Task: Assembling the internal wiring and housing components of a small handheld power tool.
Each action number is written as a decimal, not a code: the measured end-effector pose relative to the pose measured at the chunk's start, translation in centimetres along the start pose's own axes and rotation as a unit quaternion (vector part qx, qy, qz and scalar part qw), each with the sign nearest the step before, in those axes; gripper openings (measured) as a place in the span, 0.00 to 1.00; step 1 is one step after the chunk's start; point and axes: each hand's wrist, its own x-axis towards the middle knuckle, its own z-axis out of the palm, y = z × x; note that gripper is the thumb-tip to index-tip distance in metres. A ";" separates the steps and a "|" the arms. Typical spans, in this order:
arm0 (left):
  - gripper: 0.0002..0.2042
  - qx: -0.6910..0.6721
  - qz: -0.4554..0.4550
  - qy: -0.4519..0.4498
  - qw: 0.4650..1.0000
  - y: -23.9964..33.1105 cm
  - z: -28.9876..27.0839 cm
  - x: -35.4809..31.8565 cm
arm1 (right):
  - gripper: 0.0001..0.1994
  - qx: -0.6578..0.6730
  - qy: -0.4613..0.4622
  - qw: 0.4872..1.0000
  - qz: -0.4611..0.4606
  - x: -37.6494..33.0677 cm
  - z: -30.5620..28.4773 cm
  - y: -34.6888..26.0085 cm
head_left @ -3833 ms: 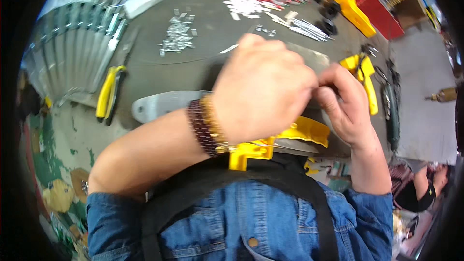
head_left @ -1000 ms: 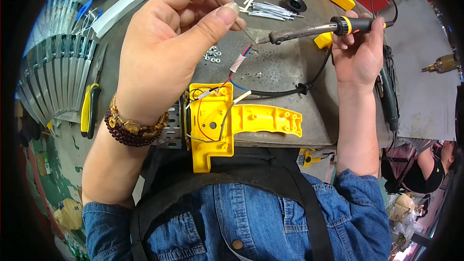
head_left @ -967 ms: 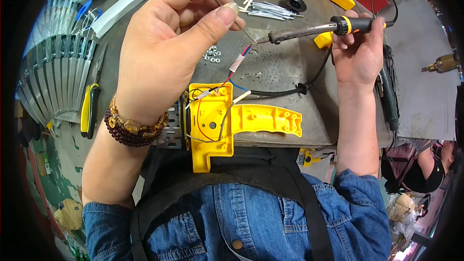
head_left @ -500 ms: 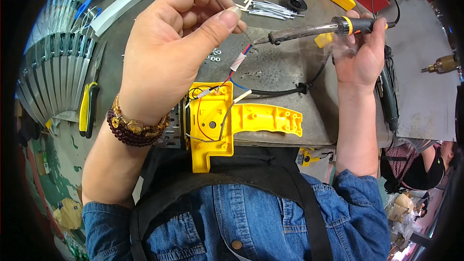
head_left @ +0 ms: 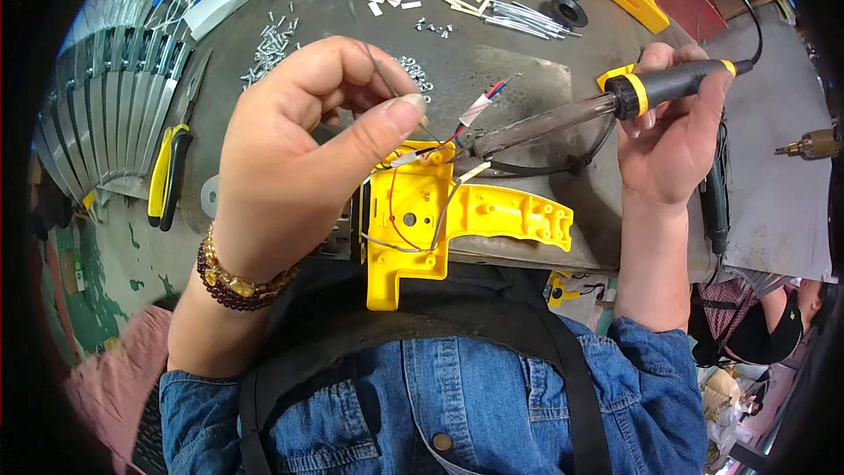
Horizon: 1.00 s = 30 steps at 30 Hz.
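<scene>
Both hands work at the tabletop (head_left: 527, 88) near edge; left hand (head_left: 299, 167) fingers pinch thin solder wire (head_left: 374, 57); right hand (head_left: 673, 145) fingers clamp soldering iron (head_left: 607, 105) over yellow housing (head_left: 440, 220); pliers (head_left: 167, 171) lie left.

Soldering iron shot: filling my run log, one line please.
left hand: pinches solder wire | right hand: grips soldering iron | tip at yellow housing

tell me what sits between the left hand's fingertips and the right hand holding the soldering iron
In the head view, between the left hand and right hand runs the soldering iron barrel, its tip among taped wire ends above the yellow housing.
</scene>
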 end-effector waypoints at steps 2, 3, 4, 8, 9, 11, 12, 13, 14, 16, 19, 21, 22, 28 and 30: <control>0.05 0.045 0.023 -0.012 0.999 -0.1 0.0 -0.2 | 0.22 -0.030 0.016 0.999 -0.024 -0.4 0.4 -0.1; 0.05 0.043 0.021 -0.011 0.999 -0.3 -0.1 -0.2 | 0.22 -0.031 0.015 0.999 -0.021 -0.3 0.4 0.2; 0.05 0.038 0.025 -0.006 0.999 -0.5 -0.2 -0.2 | 0.22 -0.032 0.003 0.999 -0.026 -0.2 0.1 0.4; 0.04 0.060 0.026 0.010 0.998 -0.3 -0.1 -0.2 | 0.23 -0.046 0.004 0.998 -0.047 -0.4 -0.1 0.4; 0.04 0.060 0.026 0.011 0.998 -0.3 -0.1 -0.2 | 0.23 -0.045 0.003 0.998 -0.046 -0.4 0.1 0.4; 0.04 0.055 0.030 0.016 0.998 -0.3 0.0 -0.2 | 0.23 -0.045 0.009 0.997 -0.058 -0.5 0.3 0.4; 0.04 0.054 0.030 0.017 0.998 -0.3 -0.1 -0.1 | 0.23 -0.046 0.008 0.997 -0.057 -0.5 0.3 0.4; 0.04 0.062 0.032 0.015 0.997 -0.3 -0.1 -0.1 | 0.23 -0.039 0.007 0.998 -0.053 -0.5 0.2 0.4; 0.03 0.071 0.035 0.013 0.997 -0.4 -0.2 -0.1 | 0.23 -0.032 0.006 0.998 -0.050 -0.5 0.2 0.4; 0.03 0.068 0.035 0.015 0.997 -0.4 -0.1 0.1 | 0.23 -0.031 -0.001 0.998 -0.054 -0.5 -0.1 0.3; 0.03 0.068 0.034 0.016 0.997 -0.5 -0.1 0.1 | 0.23 -0.036 -0.011 0.997 -0.061 -0.4 -0.2 0.4; 0.03 0.071 0.033 0.017 0.997 -0.5 -0.1 0.1 | 0.23 -0.043 -0.013 0.997 -0.064 -0.4 -0.2 0.4; 0.03 0.066 0.034 0.019 0.997 -0.6 -0.1 0.1 | 0.23 -0.044 -0.017 0.997 -0.066 -0.4 -0.2 0.5; 0.04 0.044 0.036 0.023 0.998 -0.8 0.2 0.1 | 0.24 -0.035 -0.017 0.996 -0.074 -0.5 -0.4 0.4; 0.04 0.042 0.034 0.025 0.998 -0.9 0.2 0.2 | 0.24 -0.036 -0.017 0.997 -0.074 -0.5 -0.4 0.3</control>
